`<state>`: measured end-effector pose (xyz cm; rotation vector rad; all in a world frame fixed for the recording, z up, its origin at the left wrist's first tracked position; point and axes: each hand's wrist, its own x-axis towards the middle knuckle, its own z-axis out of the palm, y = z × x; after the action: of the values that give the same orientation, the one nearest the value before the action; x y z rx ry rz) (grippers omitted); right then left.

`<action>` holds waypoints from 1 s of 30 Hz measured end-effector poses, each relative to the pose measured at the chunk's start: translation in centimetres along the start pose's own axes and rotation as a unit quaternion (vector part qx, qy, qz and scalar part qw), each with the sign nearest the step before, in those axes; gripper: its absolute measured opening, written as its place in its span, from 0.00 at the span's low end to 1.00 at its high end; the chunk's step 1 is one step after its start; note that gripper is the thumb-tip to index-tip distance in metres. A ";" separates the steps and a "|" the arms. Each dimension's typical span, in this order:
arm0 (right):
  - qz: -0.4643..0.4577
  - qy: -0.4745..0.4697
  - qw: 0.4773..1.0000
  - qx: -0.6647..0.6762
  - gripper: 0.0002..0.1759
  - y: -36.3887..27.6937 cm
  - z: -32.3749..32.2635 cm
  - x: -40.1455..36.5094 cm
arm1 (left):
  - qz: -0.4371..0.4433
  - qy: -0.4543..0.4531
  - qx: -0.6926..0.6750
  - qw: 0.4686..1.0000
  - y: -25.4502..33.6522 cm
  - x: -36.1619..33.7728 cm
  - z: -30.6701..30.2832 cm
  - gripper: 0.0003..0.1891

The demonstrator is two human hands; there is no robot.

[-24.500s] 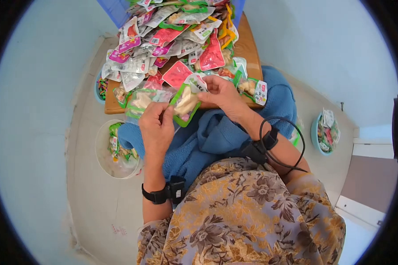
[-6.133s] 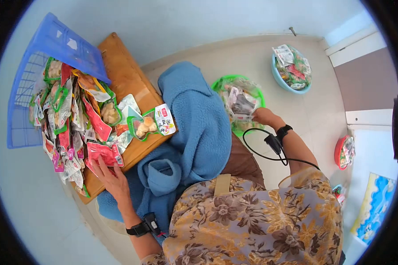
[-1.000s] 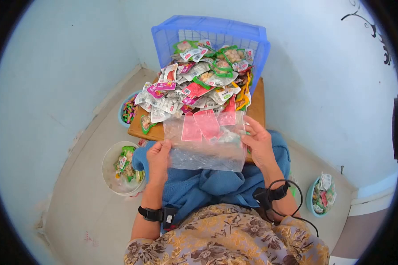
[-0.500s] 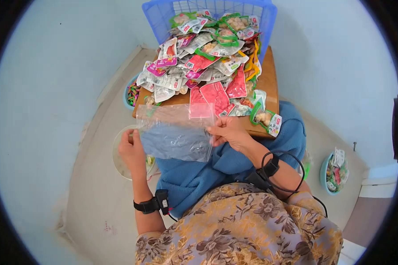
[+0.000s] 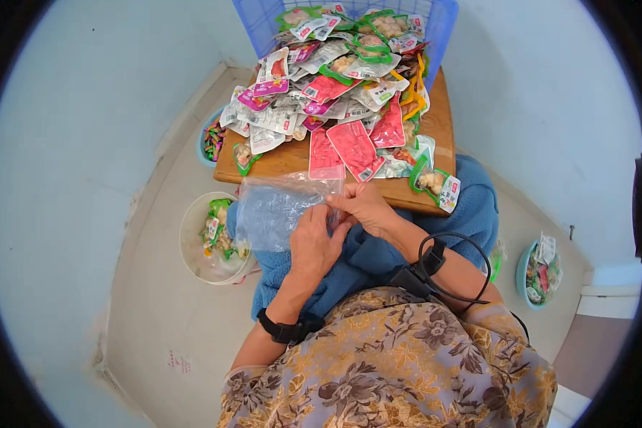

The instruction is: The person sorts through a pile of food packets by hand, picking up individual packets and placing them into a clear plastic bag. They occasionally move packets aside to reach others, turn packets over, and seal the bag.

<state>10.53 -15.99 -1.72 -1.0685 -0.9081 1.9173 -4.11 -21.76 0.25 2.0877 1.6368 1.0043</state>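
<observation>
A clear plastic bag hangs over my lap, in front of the wooden table's near edge. My right hand pinches the bag's right edge near its top corner. Close against it, my left hand has its fingers closed on the same edge. The fingertips of both hands nearly meet there. The bag looks flat, with blue cloth showing through it. Just beyond the bag, a pile of snack packets spreads over the table.
A blue basket lies tipped behind the packets on the wooden table. On the floor stand a white bucket with packets at the left, a blue bowl of small wrapped items, and another blue bowl at the right.
My left hand has left the bag's left edge and moved right, beside my right hand. The bag's left side now hangs loose. The white bucket shows more fully.
</observation>
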 end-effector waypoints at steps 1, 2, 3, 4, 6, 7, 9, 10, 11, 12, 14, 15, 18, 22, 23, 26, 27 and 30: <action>0.000 0.000 1.000 -0.001 0.16 0.0 0.1 -0.1 | -0.001 0.000 -0.001 1.000 -0.1 0.0 0.1 0.15; 0.001 0.001 1.000 -0.021 0.16 -0.1 0.2 -0.1 | -0.021 -0.020 -0.021 0.999 -0.2 0.0 0.0 0.13; 0.001 0.003 0.999 -0.042 0.16 -0.2 0.3 -0.2 | -0.042 -0.040 -0.041 0.997 -0.3 0.0 0.0 0.11; 0.002 0.002 0.999 -0.041 0.16 -0.1 0.2 -0.1 | -0.043 -0.040 -0.041 0.997 -0.5 0.0 0.1 0.11; -0.016 -0.011 0.999 -0.037 0.17 0.0 0.1 -0.2 | -0.016 0.007 -0.069 0.997 -1.0 0.0 0.3 0.07; -0.016 -0.011 0.999 -0.036 0.17 0.0 0.1 -0.2 | -0.016 0.005 -0.069 0.998 -1.0 -0.1 0.2 0.07; -0.017 -0.028 0.999 -0.034 0.19 -0.3 0.0 -0.4 | -0.042 0.022 -0.111 0.993 -1.1 -0.1 0.1 0.05; -0.017 -0.027 0.999 -0.033 0.19 -0.3 -0.1 -0.4 | -0.042 0.021 -0.111 0.993 -1.1 -0.1 0.1 0.05; -0.018 -0.036 0.998 -0.041 0.19 -0.3 -0.2 -0.5 | -0.052 0.019 -0.118 0.991 -1.1 -0.1 -0.1 0.05; -0.018 -0.044 0.998 -0.049 0.19 -0.2 -0.3 -0.6 | -0.062 0.016 -0.126 0.990 -1.1 -0.1 -0.2 0.06; -0.023 -0.055 0.997 -0.053 0.19 -0.1 -0.5 -0.6 | -0.074 0.003 -0.127 0.989 -0.9 0.0 -0.6 0.07; -0.027 -0.067 0.996 -0.057 0.19 0.0 -0.5 -0.7 | -0.086 -0.010 -0.128 0.988 -0.9 0.1 -0.8 0.08; -0.035 -0.080 0.995 -0.051 0.17 0.1 -0.6 -0.7 | -0.102 -0.027 -0.149 0.983 -1.0 0.0 -1.1 0.09; -0.034 -0.081 0.996 -0.036 0.15 0.2 -0.5 -0.9 | -0.128 -0.042 -0.162 0.978 -1.0 0.0 -1.3 0.08; -0.031 -0.083 0.996 -0.026 0.14 0.2 -0.5 -0.9 | -0.130 -0.035 -0.166 0.977 -1.0 -0.1 -1.3 0.08; -0.030 -0.089 0.995 -0.017 0.13 0.5 -0.6 -0.9 | -0.138 -0.036 -0.165 0.976 -1.2 -0.1 -1.5 0.09; -0.032 -0.092 0.995 -0.017 0.12 0.5 -0.7 -0.9 | -0.144 -0.045 -0.160 0.975 -1.2 -0.1 -1.6 0.10; -0.046 -0.094 0.994 -0.028 0.10 0.4 -0.6 -1.1 | -0.158 -0.048 -0.166 0.972 -1.1 -0.1 -1.8 0.09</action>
<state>11.37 -16.93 -1.91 -0.8737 -1.1023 1.9491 -6.14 -21.81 0.76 1.5756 1.5633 0.9739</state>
